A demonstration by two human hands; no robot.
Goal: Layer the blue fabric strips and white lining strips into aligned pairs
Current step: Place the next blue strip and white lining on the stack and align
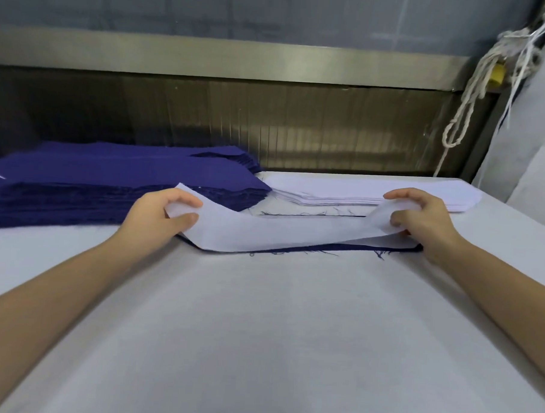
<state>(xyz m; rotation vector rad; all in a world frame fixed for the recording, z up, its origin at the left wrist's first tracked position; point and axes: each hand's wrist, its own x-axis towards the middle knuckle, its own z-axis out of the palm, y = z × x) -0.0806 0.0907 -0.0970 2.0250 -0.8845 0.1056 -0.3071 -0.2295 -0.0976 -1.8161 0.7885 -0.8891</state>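
Observation:
A white lining strip [273, 229] stretches between my hands in the middle of the table. My left hand [161, 215] pinches its left end between thumb and fingers. My right hand [420, 219] pinches its right end, which curls upward. Under the strip lies a blue fabric strip [325, 247]; only its frayed near edge and right end show. A thick stack of blue strips [110, 183] sits at the back left. A low stack of white lining strips [368, 191] lies at the back right.
The white table [275, 331] spreads wide toward me. Behind the stacks runs a dark ribbed panel [299, 129] under a metal rail. White cords [476, 90] hang at the far right beside a pale sheet. Loose blue threads lie near the strips.

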